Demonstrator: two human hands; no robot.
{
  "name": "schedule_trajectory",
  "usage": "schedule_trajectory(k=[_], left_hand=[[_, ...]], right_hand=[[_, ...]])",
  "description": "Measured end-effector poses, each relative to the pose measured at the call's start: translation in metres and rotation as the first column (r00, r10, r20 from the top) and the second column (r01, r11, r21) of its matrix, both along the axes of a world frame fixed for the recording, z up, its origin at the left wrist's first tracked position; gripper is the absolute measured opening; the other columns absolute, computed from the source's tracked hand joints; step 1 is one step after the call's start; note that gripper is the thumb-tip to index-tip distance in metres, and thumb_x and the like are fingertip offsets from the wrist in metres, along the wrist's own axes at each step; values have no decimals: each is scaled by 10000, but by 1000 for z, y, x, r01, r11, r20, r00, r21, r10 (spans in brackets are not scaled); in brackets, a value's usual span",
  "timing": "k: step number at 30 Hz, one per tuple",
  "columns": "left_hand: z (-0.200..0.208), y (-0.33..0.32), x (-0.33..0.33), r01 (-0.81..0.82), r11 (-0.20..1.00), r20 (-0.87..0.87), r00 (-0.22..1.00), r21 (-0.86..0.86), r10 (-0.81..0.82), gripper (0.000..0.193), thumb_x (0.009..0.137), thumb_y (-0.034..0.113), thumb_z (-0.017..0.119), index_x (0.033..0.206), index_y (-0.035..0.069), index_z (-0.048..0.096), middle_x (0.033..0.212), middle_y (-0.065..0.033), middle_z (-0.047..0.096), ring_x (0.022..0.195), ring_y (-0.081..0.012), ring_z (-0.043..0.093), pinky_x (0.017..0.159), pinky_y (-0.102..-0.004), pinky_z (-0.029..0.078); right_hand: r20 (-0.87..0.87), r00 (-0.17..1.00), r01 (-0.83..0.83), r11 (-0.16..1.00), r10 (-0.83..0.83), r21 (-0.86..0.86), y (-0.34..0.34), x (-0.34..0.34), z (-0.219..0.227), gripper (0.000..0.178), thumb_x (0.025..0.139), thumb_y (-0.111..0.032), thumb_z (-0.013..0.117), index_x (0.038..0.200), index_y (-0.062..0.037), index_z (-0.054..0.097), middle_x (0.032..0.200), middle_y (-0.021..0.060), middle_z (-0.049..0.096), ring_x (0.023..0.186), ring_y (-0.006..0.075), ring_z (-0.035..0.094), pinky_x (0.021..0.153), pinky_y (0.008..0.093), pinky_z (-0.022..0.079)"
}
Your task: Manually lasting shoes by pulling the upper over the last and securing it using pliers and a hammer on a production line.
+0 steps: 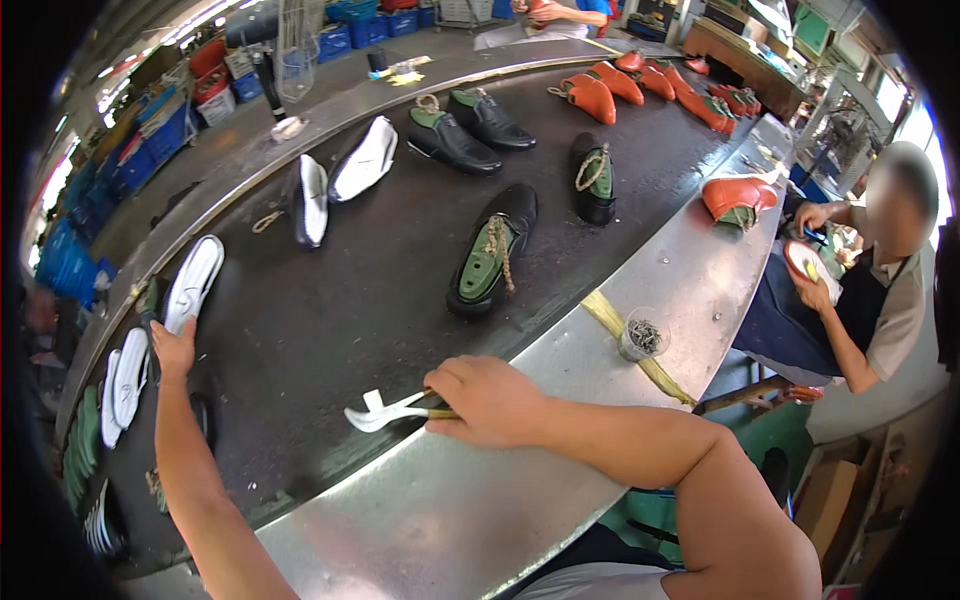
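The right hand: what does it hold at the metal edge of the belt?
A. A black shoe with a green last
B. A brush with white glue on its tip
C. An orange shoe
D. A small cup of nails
B: the right hand grips a brush whose white-coated tip points left over the dark belt.

On the conveyor belt [330,300], a shoe on its last [490,255] lies ahead of the right hand [487,400]. The left hand [175,348] touches a shoe sole [195,280] far left. A cup of tacks [641,335] stands right, on the bench [690,270].
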State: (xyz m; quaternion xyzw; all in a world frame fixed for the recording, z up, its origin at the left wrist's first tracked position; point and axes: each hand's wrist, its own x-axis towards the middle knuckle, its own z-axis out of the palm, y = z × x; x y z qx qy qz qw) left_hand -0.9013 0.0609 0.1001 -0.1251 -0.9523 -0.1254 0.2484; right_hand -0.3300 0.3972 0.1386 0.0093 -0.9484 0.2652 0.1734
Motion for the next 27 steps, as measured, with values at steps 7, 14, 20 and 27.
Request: schedule_trajectory(k=[7,14,20,27], left_hand=[[-14,35,-12,-78,975,221,975,210,30,703,873,493,699,1205,-111,558,1125,-315,650,966,-416,683,812,-490,532],[77,58,197,-351,248,416,570,903,-708,389,963,360,657,1171,37,593,1008,-103,688,693,-174,655,478,-190,462],[79,-77,521,-141,-52,1,356,989,-934,772,940,458,625,1526,64,311,1420,-187,510,1253,-364,553,992,-543,518],[23,-136,768,-447,366,572,541,816,-617,557,908,-3,654,1413,-15,418,1158,-152,648,984,-255,664,771,-375,578]], right_hand=[[-4,1000,-19,1000,19,-15,-7,-4,5,424,878,-336,700,1104,-7,556,1024,156,598,986,331,612,864,439,485],[24,999,43,999,-44,32,4,5,-8,402,876,-354,702,1062,-28,558,1004,146,604,972,335,615,835,436,494],[-32,998,61,994,-58,93,-4,3,-13,377,886,-371,686,1002,-29,577,1003,154,619,983,326,617,852,436,492],[-248,967,105,975,-54,197,-14,21,-3,388,865,-379,707,1015,-44,578,1027,127,612,1003,300,593,875,413,465]])
